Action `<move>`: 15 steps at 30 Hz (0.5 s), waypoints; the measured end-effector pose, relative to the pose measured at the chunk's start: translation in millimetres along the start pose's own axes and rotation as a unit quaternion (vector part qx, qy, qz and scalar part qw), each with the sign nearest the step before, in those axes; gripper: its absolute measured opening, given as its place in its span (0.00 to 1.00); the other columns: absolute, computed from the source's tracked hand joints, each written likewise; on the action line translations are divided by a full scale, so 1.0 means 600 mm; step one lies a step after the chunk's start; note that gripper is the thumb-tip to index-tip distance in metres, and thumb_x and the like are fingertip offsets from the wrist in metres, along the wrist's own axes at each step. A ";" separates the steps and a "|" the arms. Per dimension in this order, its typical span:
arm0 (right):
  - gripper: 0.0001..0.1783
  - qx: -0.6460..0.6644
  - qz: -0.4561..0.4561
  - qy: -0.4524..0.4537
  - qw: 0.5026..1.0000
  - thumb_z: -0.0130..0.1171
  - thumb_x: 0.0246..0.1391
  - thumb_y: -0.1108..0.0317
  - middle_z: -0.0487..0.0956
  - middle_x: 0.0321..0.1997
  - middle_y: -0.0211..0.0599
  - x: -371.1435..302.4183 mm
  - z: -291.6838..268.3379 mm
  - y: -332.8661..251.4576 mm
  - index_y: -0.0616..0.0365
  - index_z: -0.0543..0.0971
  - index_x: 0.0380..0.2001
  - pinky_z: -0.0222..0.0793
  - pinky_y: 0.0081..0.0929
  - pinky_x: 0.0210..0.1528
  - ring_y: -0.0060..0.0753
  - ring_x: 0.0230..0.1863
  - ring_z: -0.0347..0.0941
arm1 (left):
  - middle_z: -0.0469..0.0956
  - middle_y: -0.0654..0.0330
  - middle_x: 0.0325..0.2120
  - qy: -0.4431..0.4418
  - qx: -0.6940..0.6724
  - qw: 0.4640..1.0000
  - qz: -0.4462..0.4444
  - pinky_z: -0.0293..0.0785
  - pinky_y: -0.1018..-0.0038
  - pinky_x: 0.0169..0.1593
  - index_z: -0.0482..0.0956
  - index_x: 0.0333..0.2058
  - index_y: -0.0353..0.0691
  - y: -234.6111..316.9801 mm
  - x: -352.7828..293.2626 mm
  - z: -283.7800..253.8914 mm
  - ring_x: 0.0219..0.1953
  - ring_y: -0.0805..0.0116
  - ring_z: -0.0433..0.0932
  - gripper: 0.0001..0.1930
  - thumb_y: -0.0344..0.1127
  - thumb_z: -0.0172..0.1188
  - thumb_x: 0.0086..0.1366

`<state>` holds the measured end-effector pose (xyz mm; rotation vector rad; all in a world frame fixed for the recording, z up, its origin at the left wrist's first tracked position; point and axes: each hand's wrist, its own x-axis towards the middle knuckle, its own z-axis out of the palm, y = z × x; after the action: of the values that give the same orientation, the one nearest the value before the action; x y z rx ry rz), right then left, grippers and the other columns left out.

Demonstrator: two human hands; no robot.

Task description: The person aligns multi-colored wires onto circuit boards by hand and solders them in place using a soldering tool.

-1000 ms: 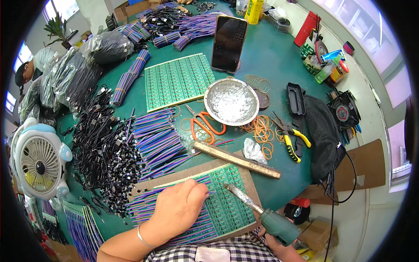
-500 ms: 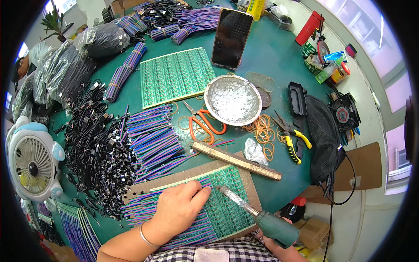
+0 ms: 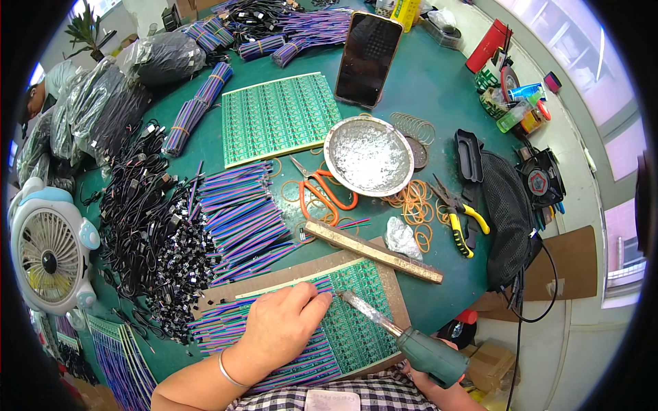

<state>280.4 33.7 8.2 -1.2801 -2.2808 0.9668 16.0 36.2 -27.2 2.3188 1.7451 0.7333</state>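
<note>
My left hand [image 3: 288, 318] lies over the near circuit board panel [image 3: 360, 301], its thumb and index finger pinched on a thin coloured wire at the edge of the rows of laid wires [image 3: 226, 325]. The fingers cover most of that wire. In my right hand [image 3: 445, 383] is a green-handled soldering iron [image 3: 425, 353], gripped from the right side. Its tip rests at or just above the panel, close to my left fingertips; contact cannot be told. The panel lies on a brown board [image 3: 394, 291]. Blue, purple and red wires cover its left part, while its right part shows bare green.
Beyond the panel lie a wooden bar [image 3: 373, 252], orange-handled scissors [image 3: 322, 192], a metal bowl [image 3: 370, 157] and yellow-handled pliers [image 3: 456, 216]. A phone [image 3: 368, 58] stands upright behind. Wire bundles [image 3: 240, 205], black cables [image 3: 133, 198] and a fan [image 3: 51, 250] fill the left.
The view has shifted very slightly. Both hands and the soldering iron stay almost in the same place over the panel.
</note>
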 end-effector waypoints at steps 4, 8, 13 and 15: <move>0.06 0.084 0.061 -0.008 0.995 0.53 0.48 0.76 0.76 0.20 0.28 -0.008 -0.001 0.003 0.59 0.76 0.31 0.68 0.23 0.27 0.24 0.21 0.74 | 0.70 0.65 0.26 0.001 0.000 1.000 -0.002 0.71 0.74 0.24 0.78 0.33 0.44 0.001 0.000 0.000 0.24 0.70 0.74 0.11 0.32 0.57 0.48; 0.05 0.094 0.065 -0.005 0.993 0.53 0.48 0.75 0.76 0.19 0.28 -0.010 -0.002 0.001 0.59 0.76 0.30 0.68 0.23 0.27 0.24 0.21 0.74 | 0.70 0.65 0.25 0.002 0.005 1.000 -0.003 0.71 0.74 0.24 0.78 0.33 0.44 0.001 0.001 0.000 0.23 0.70 0.74 0.11 0.32 0.57 0.47; 0.06 0.076 0.032 -0.018 0.996 0.53 0.48 0.76 0.76 0.21 0.29 -0.008 -0.005 0.002 0.61 0.76 0.32 0.69 0.23 0.28 0.24 0.22 0.75 | 0.70 0.65 0.25 0.013 -0.004 1.000 -0.004 0.71 0.74 0.23 0.78 0.32 0.44 0.000 0.002 0.001 0.23 0.69 0.74 0.11 0.32 0.58 0.47; 0.07 0.123 0.087 -0.003 0.989 0.54 0.48 0.76 0.76 0.23 0.31 -0.019 -0.001 0.003 0.62 0.76 0.34 0.70 0.22 0.29 0.24 0.23 0.76 | 0.70 0.65 0.25 0.017 -0.007 1.000 -0.004 0.71 0.74 0.23 0.78 0.32 0.44 0.000 0.003 0.002 0.23 0.69 0.74 0.10 0.31 0.58 0.47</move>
<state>288.1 24.8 7.4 -1.3830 -2.0022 1.2700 16.6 37.9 -27.6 2.3030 1.7559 0.7865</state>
